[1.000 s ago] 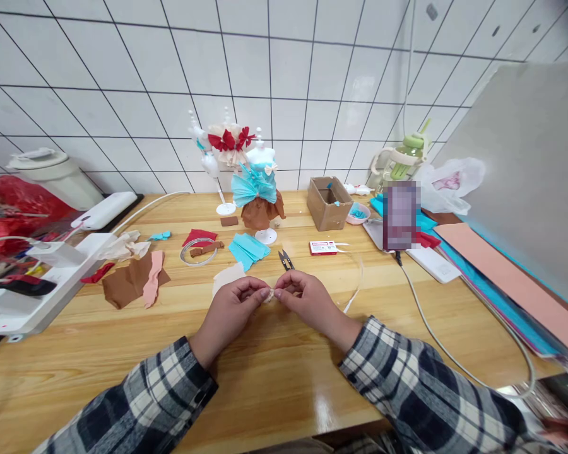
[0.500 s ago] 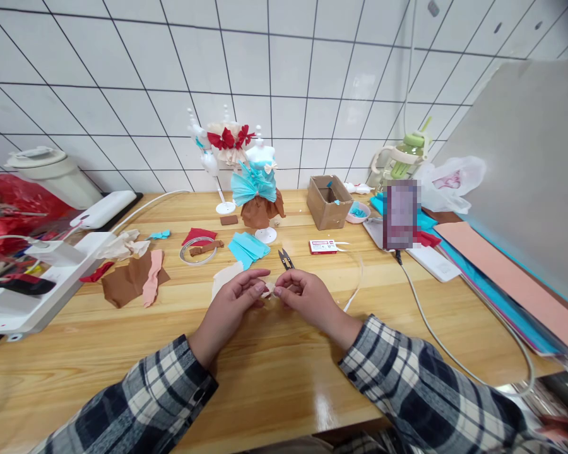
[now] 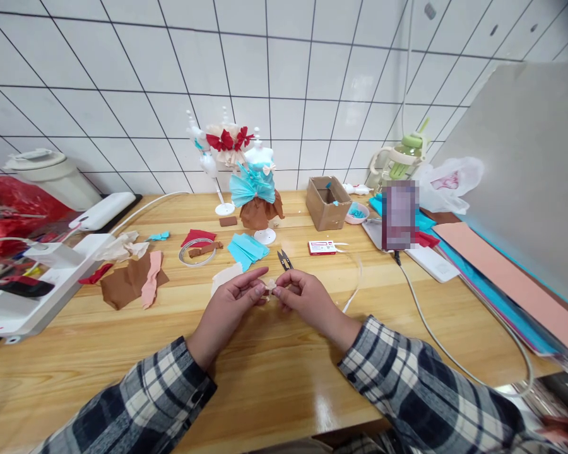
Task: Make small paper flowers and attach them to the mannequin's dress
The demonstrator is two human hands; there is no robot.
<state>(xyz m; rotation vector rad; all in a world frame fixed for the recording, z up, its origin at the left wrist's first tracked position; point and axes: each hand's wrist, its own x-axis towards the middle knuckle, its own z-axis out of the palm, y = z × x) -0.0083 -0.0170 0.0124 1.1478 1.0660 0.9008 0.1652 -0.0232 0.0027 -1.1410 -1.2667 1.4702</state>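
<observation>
Between my two hands is a small cream crepe-paper piece (image 3: 270, 287), gathered in the middle like a bow. My left hand (image 3: 231, 302) pinches its left side between thumb and fingers. On the other side, my right hand (image 3: 303, 293) pinches the right end. Thread snips (image 3: 284, 259) lie on the table just beyond my right hand. A flat cream paper sheet (image 3: 224, 275) is partly covered by my left hand, and folded light-blue paper (image 3: 247, 250) lies behind it.
Small mannequins stand at the back, one in a blue and brown paper dress (image 3: 258, 189). A cardboard box (image 3: 329, 203), a red-and-white small box (image 3: 322, 247) and a phone (image 3: 400, 214) are to the right. A power strip (image 3: 52, 284) and brown paper (image 3: 125, 280) lie left.
The cream paper piece has come up slightly and shows more between my fingertips. Both hands stay in nearly the same place, and the view has shifted a little.
</observation>
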